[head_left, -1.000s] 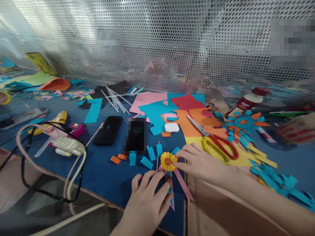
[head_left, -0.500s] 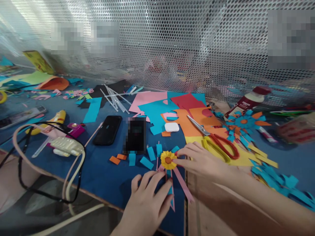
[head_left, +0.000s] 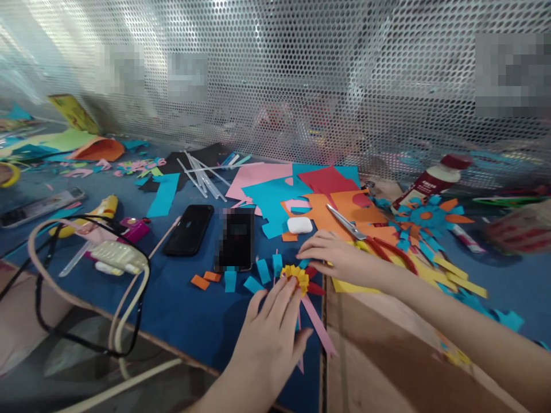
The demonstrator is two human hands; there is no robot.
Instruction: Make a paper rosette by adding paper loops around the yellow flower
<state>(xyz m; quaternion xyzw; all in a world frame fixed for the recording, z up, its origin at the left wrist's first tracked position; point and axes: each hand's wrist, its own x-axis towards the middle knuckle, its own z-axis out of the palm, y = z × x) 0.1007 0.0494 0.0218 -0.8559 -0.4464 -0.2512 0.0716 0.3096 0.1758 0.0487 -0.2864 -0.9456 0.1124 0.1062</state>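
The blue tabletop (head_left: pixel 181 298) is strewn with coloured paper sheets (head_left: pixel 275 192), red-handled scissors (head_left: pixel 348 225) and a black phone (head_left: pixel 189 229). The left hand (head_left: pixel 269 335) lies at the near edge, its fingers stretched out and released, with the tips pressing on a small yellow paper flower (head_left: pixel 297 275). The right hand (head_left: pixel 336 258) rests flat just beyond the flower, beside the scissors, fingers loose and grasping nothing. A pink strip (head_left: pixel 318 327) trails from under the flower, and blue paper bits (head_left: pixel 263 269) lie just left of it.
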